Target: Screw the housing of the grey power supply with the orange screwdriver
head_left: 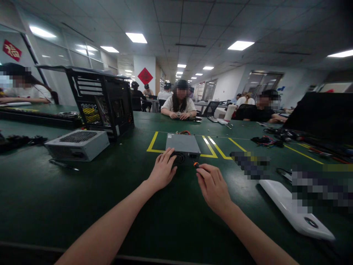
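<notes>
A grey metal computer power supply lies on the green table, its fan grille and power socket facing me. Colored wires come out at its far side. My left hand rests against the near left corner of the power supply, fingers stretched out over its edge. With bent fingers my right hand grips a screwdriver with an orange and black handle. Its tip points at the near face of the power supply, by the socket; I cannot tell whether it touches a screw.
A second power supply and a pen lie to the left, before an open black computer case. On the right are a white power bank-like device, cable bundles and a black monitor. A person sits opposite.
</notes>
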A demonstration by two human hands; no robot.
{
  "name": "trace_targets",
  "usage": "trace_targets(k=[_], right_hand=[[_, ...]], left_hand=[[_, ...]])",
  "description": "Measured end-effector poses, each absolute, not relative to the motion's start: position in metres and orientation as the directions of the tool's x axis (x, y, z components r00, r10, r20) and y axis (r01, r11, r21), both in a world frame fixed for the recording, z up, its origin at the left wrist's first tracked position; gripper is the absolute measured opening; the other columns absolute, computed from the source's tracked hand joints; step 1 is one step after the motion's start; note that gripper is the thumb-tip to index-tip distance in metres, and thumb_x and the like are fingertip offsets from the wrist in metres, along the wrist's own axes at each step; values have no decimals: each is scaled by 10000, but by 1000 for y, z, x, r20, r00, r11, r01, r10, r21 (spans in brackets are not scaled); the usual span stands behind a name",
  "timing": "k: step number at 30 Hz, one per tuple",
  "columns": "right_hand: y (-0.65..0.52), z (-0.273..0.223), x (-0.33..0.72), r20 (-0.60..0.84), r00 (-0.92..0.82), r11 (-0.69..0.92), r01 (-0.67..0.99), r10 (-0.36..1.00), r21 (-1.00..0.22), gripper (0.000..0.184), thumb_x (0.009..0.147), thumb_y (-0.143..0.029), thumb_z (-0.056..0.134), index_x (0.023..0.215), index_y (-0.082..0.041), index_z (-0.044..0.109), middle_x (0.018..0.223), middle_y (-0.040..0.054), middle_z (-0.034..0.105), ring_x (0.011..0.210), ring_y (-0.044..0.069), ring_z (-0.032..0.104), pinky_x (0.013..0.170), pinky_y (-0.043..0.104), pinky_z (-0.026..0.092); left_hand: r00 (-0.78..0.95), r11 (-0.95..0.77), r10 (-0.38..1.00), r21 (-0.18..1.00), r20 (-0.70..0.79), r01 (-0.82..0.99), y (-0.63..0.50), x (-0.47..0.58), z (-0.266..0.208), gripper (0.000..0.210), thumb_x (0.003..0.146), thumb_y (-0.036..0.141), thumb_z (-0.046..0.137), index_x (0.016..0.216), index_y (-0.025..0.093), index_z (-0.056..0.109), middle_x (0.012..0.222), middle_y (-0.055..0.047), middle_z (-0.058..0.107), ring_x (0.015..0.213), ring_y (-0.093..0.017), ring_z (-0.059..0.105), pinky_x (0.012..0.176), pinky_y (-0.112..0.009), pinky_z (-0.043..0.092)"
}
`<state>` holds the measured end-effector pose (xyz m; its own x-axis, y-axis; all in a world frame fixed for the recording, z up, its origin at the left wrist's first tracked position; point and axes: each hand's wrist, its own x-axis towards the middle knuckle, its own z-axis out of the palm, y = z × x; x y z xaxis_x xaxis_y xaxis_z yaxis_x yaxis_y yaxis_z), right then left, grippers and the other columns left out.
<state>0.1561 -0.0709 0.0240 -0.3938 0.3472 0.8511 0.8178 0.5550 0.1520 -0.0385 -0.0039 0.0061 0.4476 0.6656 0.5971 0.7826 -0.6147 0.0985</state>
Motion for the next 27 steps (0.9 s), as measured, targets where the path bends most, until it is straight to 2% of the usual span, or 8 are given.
trace_targets(k=[4, 9, 15, 17, 19, 22, 24, 27], right_hand=[[-71, 23, 156, 855, -374, 578, 809, 359, 112, 357, 794, -57, 471, 1136, -142, 414, 1071, 158, 475, 1005, 237, 492, 767, 391, 517], [-71, 23, 156, 855, -380, 535, 832, 353, 149, 328, 795, -99, 511, 1107, -172, 442, 1016, 133, 495, 916, 234, 502, 720, 405, 520], [-68, 19, 157, 857, -400, 626, 770, 324, 122, 422, 783, -22, 454, 1178, -152, 385, 1136, 158, 447, 1060, 238, 483, 801, 391, 519], [-68, 20, 156, 855, -404, 614, 777, 325, 134, 394, 788, -48, 473, 1161, -152, 400, 1107, 149, 471, 1048, 242, 488, 816, 411, 514], [-68, 21, 155, 856, -405, 599, 787, 322, 147, 372, 792, -75, 498, 1145, -152, 412, 1067, 139, 490, 1017, 239, 500, 805, 408, 519], [-69, 24, 154, 862, -375, 604, 790, 342, 104, 387, 800, -60, 472, 1168, -148, 391, 1087, 150, 470, 1016, 224, 505, 778, 369, 528], [-69, 24, 155, 875, -329, 605, 794, 355, 54, 407, 801, -61, 465, 1187, -143, 368, 1117, 164, 452, 1040, 228, 495, 783, 374, 521], [-69, 24, 158, 871, -334, 578, 813, 362, 72, 374, 800, -111, 512, 1152, -169, 401, 1037, 130, 512, 966, 230, 509, 769, 400, 510]], left_hand=[[448, -615, 662, 94, 601, 783, -3, -38, 5, 383, 848, 230, 422, 1223, 155, 419, 1420, -121, 272, 1341, -238, 164, 1037, -441, 282], [453, -616, 666, 94, 593, 782, -3, -39, 4, 383, 852, 234, 413, 1227, 157, 413, 1429, -114, 256, 1341, -232, 162, 1037, -442, 282], [445, -633, 656, 123, 610, 764, -2, -39, 4, 403, 848, 228, 421, 1246, 169, 393, 1424, -110, 271, 1339, -232, 170, 1041, -440, 271], [410, -641, 660, 188, 630, 744, -1, -38, 5, 471, 851, 223, 418, 1307, 176, 308, 1407, -110, 307, 1325, -219, 215, 1042, -431, 272], [336, -641, 677, 300, 654, 707, 0, -36, 6, 520, 867, 234, 397, 1351, 173, 215, 1361, -114, 377, 1283, -200, 306, 1029, -407, 299], [235, -624, 705, 428, 669, 653, 2, -34, 8, 483, 892, 264, 351, 1347, 165, 223, 1283, -115, 456, 1208, -185, 411, 1001, -380, 342], [250, -624, 699, 402, 670, 670, 3, -34, 8, 464, 889, 264, 353, 1336, 177, 262, 1284, -110, 452, 1215, -192, 399, 998, -389, 344], [352, -629, 666, 241, 658, 739, 3, -35, 5, 460, 863, 240, 397, 1316, 205, 322, 1336, -104, 394, 1274, -225, 311, 996, -424, 337]])
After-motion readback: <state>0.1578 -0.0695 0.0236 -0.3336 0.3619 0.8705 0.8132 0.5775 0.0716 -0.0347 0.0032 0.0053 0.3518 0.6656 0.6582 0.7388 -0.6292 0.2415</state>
